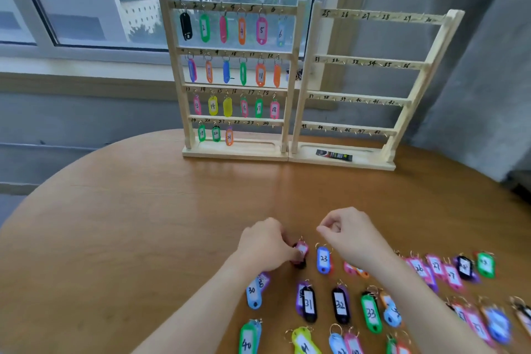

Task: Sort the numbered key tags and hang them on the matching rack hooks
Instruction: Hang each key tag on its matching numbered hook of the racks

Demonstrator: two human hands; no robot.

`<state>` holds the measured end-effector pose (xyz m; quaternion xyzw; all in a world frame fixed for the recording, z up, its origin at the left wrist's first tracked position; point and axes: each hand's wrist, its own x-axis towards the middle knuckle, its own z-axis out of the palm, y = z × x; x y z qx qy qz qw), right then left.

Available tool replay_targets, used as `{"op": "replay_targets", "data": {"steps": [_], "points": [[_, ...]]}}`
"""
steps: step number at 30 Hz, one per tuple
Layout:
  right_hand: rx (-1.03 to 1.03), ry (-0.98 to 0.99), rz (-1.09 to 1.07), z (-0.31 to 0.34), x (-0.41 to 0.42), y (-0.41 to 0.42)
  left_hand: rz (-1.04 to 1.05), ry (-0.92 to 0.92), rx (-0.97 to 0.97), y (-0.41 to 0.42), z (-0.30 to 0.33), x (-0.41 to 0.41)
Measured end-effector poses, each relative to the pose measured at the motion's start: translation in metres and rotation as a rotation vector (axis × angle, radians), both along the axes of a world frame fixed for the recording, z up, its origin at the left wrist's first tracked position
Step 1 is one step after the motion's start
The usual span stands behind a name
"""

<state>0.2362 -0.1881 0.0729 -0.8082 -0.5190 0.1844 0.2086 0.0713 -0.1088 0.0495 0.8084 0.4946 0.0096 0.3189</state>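
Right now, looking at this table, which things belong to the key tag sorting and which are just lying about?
Part of the job:
left rack, tags hung through 21
right rack, hooks bare
loose numbered tags on the table
pink tag that the left hand grips

Just lying about:
dark packet on the right rack's base

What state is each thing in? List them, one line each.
left rack: upright, tags hung on hooks 1 to 21, hooks 22 to 24 bare
right rack: upright, every hook bare
left hand: fingers curled on a pink tag
right hand: curled, nothing visibly held
tag 23: flat on the table
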Motion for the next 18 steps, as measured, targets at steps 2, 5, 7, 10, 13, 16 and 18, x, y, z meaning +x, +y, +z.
{"op": "replay_targets", "data": {"steps": [2,5,7,10,13,16,18], "points": [[-0.018,0.006,0.007,-0.001,-0.001,-0.003,0.005,0.011,-0.045,0.003,-0.001,0.000],[-0.064,-0.001,0.043,-0.002,-0.007,-0.008,0.013,-0.066,-0.099,0.008,-0.004,-0.004],[-0.094,-0.053,0.060,-0.001,-0.012,-0.009,0.045,-0.208,-0.139,0.010,-0.005,-0.009],[-0.121,-0.122,0.041,0.003,-0.016,-0.006,0.143,-0.385,-0.120,0.012,-0.001,-0.017],[-0.197,-0.194,0.055,0.005,-0.026,0.001,0.230,-0.497,-0.091,0.016,0.003,-0.027],[-0.250,-0.310,0.074,0.001,-0.038,0.010,0.257,-0.604,-0.124,0.023,0.004,-0.037],[-0.264,-0.335,0.088,-0.001,-0.042,0.017,0.245,-0.631,-0.133,0.027,0.005,-0.042]]}}
